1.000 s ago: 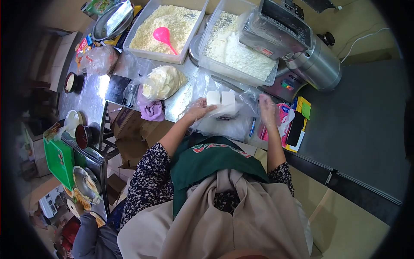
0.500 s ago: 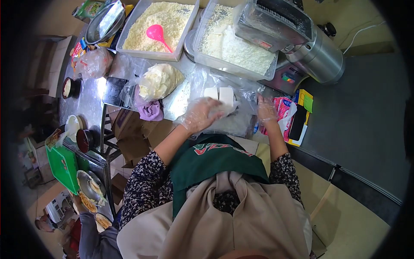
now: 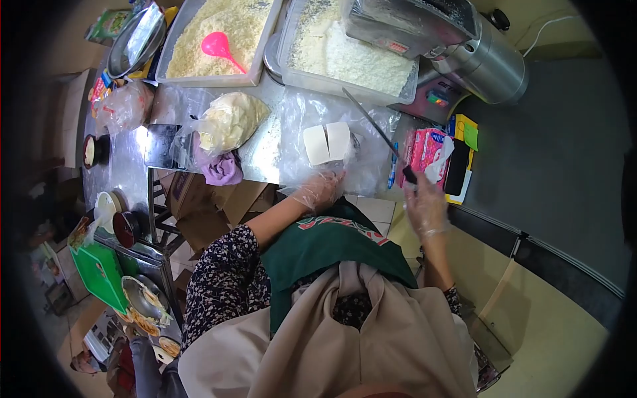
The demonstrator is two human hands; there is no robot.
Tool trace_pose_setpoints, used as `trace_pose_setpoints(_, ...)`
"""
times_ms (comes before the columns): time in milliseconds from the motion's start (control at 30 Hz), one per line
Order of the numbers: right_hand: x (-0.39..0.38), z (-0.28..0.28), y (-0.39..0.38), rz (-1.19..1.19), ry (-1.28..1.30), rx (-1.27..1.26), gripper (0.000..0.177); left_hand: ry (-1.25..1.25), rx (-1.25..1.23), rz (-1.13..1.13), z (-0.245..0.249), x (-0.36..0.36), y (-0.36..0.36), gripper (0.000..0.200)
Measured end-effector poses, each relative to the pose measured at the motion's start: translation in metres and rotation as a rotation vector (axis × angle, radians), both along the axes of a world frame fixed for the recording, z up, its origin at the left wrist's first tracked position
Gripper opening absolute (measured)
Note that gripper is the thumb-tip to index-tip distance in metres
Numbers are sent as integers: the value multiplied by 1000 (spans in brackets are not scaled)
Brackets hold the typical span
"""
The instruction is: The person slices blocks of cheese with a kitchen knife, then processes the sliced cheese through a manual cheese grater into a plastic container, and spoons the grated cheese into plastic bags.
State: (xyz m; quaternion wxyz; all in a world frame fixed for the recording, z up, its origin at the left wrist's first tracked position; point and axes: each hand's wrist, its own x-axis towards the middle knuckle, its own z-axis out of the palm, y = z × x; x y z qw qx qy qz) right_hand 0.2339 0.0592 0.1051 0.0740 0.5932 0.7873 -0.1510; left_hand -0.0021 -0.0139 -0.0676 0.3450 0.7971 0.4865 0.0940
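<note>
My right hand [image 3: 425,204], in a clear plastic glove, grips a long knife [image 3: 371,121] by its dark handle. Its blade points up and left, raised over the right side of a clear plastic sheet [image 3: 298,116]. On that sheet lies a smooth white block [image 3: 317,146] split into two pieces side by side, with a narrow gap between them. Just below the block, my gloved left hand [image 3: 320,190] rests at the sheet's near edge with fingers curled. What those fingers hold, if anything, is hidden.
Behind the sheet stand two tubs of grated white food, one tub [image 3: 259,76] with a pink scoop [image 3: 215,45], the other [image 3: 345,86] under a grating machine [image 3: 488,66]. A filled bag [image 3: 232,123] lies left; a pink tissue pack [image 3: 424,156] and phone [image 3: 456,169] lie right.
My right hand has moved back toward me and now holds the raised knife. My left hand has come off the white block to the sheet's near edge. The camera view has shifted slightly.
</note>
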Motion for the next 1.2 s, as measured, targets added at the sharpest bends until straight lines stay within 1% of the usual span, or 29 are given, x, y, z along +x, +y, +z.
trace_pose_setpoints(33, 1, -22, -14, 27, 201, 75, 30, 35, -89, 42, 20, 0, 6, 46)
trace_pose_setpoints(67, -3, -38, -26, 51, 399, 149, 30, 35, -92, 35, 37, -2, 11, 46)
trace_pose_setpoints(133, -25, -51, -46, -18, 432, -174, 29, 38, -257, -17, 58, -7, 18, 52)
trace_pose_setpoints(167, -31, -63, -53, -25, 434, -177, 29, 40, -261, -23, 50, -8, 15, 52)
trace_pose_setpoints(200, -37, -80, -59, -28, 374, -255, 30, -66, -240, -56, 37, -10, 11, 55)
trace_pose_setpoints(233, -41, -93, -63, -31, 314, -334, 30, -172, -219, -89, 34, -13, 10, 58)
trace_pose_setpoints(267, -42, -106, -67, -36, 319, -335, 30, -167, -222, -94, 31, -14, 8, 58)
trace_pose_setpoints(333, -47, -121, -72, -73, 359, -388, 32, -170, -248, -168, 43, -19, 10, 49)
trace_pose_setpoints(367, -49, -127, -75, -85, 347, -398, 34, -167, -251, -174, 44, -24, 10, 49)
trace_pose_setpoints(433, -52, -130, -79, -117, 341, -433, 36, -232, -288, -77, 49, -37, 11, 34)
trace_pose_setpoints(467, -53, -132, -81, -145, 332, -466, 37, -231, -290, -87, 52, -46, 15, 34)
trace_pose_setpoints(533, -57, -134, -83, -180, 310, -475, 39, -89, -299, 69, 73, -68, 38, 23)
trace_pose_setpoints(600, -63, -133, -87, -211, 286, -487, 41, 12, -161, 168, 80, -84, 64, 25)
trace_pose_setpoints(633, -65, -131, -89, -226, 305, -485, 42, 13, -161, 163, 86, -87, 75, 25)
trace_pose_setpoints(700, -66, -135, -92, -245, 324, -478, 43, -121, 226, 289, 94, -87, 96, 24)
trace_pose_setpoints(733, -65, -146, -94, -258, 301, -485, 44, -120, 231, 285, 89, -82, 109, 24)
trace_pose_setpoints(800, -65, -154, -99, -273, 269, -490, 45, -197, 435, 160, 77, -71, 135, 22)
trace_pose_setpoints(833, -68, -152, -101, -301, 239, -491, 46, -201, 436, 159, 67, -68, 146, 22)
trace_pose_setpoints(900, -73, -149, -100, -331, 205, -491, 47, -144, 309, -50, 48, -63, 164, 24)
trace_pose_setpoints(933, -76, -147, -97, -364, 150, -537, 48, -149, 309, -50, 44, -61, 173, 24)
trace_pose_setpoints(1000, -80, -146, -93, -396, 96, -583, 48, 92, 31, -191, 36, -58, 186, 25)
trace_pose_setpoints(1067, -87, -141, -91, -463, 29, -586, 46, 88, 24, -175, 26, -59, 189, 27)
trace_pose_setpoints(1133, -86, -141, -87, -458, 38, -603, 46, 89, 13, -160, 11, -61, 190, 29)
trace_pose_setpoints(1200, -80, -149, -87, -449, 49, -621, 47, -60, -55, -83, -3, -61, 190, 30)
